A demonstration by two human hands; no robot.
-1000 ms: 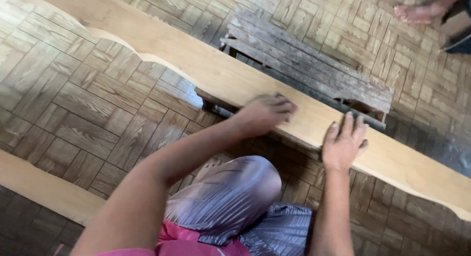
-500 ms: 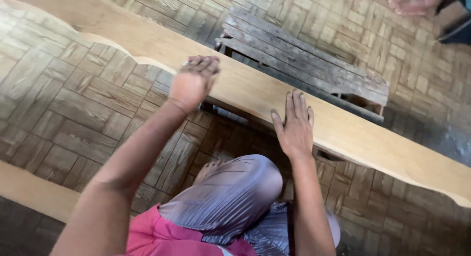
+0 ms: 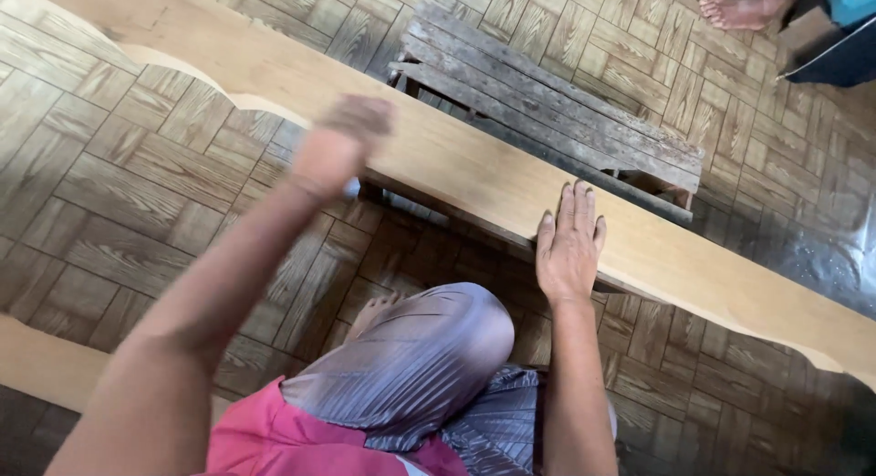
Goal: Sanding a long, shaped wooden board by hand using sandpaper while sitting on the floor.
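A long pale wooden plank [image 3: 456, 161] with a scalloped near edge runs from the upper left to the lower right. It rests on a weathered grey slatted stool [image 3: 547, 93]. My left hand [image 3: 338, 147] is on the plank's near edge, left of the stool; it is motion-blurred with curled fingers, and whether it holds anything is unclear. My right hand [image 3: 568, 243] lies flat on the plank with its fingers spread, holding nothing. My knee in shiny lilac cloth [image 3: 420, 357] is raised just below the plank.
The floor is wooden parquet [image 3: 119, 193]. A second pale board [image 3: 36, 362] lies at the lower left. Another person's bare foot [image 3: 739, 10] and dark clothing [image 3: 839, 56] are at the top right corner.
My left hand has slid along the plank from beside my right hand to the left end of the stool. My right hand has stayed flat on the plank.
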